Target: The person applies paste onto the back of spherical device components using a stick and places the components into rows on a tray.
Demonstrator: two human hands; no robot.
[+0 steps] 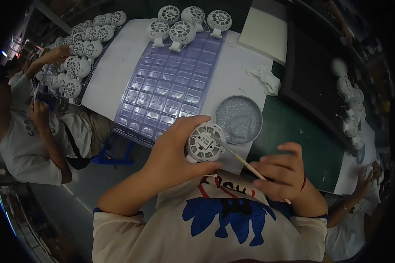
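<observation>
My left hand (175,147) grips a round white slotted housing (201,151) by its edge, near the middle of the view. A pale label shows at the housing's centre. Between the fingers of my right hand (280,173) is a thin brush (249,165) with a wooden handle. Its tip touches the upper right part of the housing's face. Just beyond the housing stands a round dish (260,118) holding a grey, glossy paste.
A clear compartment tray (162,87) lies ahead, with several white housings (182,33) at its far end. A crumpled white cloth (265,79) lies behind the dish. Co-workers sit left and right beside more housings (77,66). A dark raised panel (320,83) stands to the right.
</observation>
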